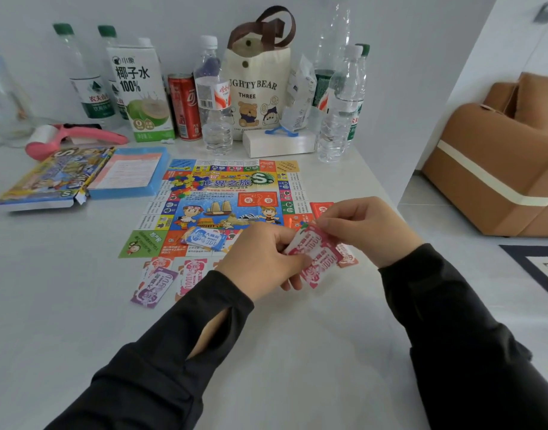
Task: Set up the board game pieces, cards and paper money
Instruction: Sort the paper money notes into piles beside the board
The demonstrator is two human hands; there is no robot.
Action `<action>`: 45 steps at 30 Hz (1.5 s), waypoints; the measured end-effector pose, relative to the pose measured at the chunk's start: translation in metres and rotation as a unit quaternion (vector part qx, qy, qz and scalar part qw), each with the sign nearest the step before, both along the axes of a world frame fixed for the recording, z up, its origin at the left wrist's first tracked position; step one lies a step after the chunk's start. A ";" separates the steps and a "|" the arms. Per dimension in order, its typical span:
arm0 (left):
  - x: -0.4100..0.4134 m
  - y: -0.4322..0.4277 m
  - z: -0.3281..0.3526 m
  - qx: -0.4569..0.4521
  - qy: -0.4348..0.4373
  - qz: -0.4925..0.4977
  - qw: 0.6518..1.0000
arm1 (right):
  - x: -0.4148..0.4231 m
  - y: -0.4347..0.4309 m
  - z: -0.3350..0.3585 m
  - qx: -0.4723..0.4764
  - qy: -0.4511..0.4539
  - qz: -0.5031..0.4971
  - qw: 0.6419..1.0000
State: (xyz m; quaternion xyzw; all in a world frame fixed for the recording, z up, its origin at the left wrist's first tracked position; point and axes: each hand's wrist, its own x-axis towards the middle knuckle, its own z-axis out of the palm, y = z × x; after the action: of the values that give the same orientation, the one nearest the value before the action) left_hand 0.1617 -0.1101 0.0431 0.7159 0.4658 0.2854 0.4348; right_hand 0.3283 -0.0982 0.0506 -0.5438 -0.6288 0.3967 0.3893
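Scanning from the left: bare table (64,321) lower left, carton (139,88) reading "100%" upper left, board (223,193) centre with purple money (153,287) just off its near edge. My left hand (257,259) and right hand (368,228) pinch red money (316,259) near the table's right edge.

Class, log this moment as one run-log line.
step: sorting money | left hand: grips red notes | right hand: pinches red notes | board: unfolded | blue notes: on board

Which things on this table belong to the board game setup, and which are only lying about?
Game: board, red notes, blue notes, purple notes, pink notes, pieces, cards, game box.

Lying about: bottles, carton, can, bag, roller, white box.
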 end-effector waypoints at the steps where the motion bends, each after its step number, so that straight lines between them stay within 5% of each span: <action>1: 0.000 -0.001 0.000 -0.010 -0.007 -0.005 1.000 | -0.001 0.001 -0.001 -0.003 0.012 -0.012 1.000; 8: -0.001 0.004 -0.007 -0.050 -0.043 0.018 0.998 | 0.002 0.007 -0.006 0.000 0.144 -0.122 0.982; 15: -0.003 0.008 -0.006 -0.069 -0.097 0.104 0.987 | 0.009 0.013 -0.012 0.001 0.132 -0.193 0.972; 22: -0.003 0.009 -0.008 -0.069 -0.123 0.129 0.981 | 0.019 0.015 -0.016 0.087 -0.130 -0.234 0.960; 28: -0.003 0.008 -0.009 -0.086 -0.154 0.139 0.974 | 0.012 0.018 -0.026 0.001 -0.315 -0.133 0.940; 34: -0.001 0.006 -0.008 -0.107 -0.180 0.135 0.968 | 0.009 0.020 -0.033 0.027 -0.375 -0.168 0.911; 40: -0.011 0.006 -0.005 -0.088 -0.187 0.131 0.970 | -0.013 0.009 -0.021 0.191 -0.197 -0.246 0.930; 45: -0.037 0.012 -0.002 -0.028 -0.183 0.144 0.972 | -0.056 -0.006 -0.008 0.116 0.046 -0.190 0.974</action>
State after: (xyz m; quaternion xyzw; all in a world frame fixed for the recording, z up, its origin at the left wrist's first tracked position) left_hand 0.1247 -0.0985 0.0407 0.5643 0.4841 0.4583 0.4870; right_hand 0.2723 -0.1038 0.0425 -0.5858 -0.5366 0.2644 0.5468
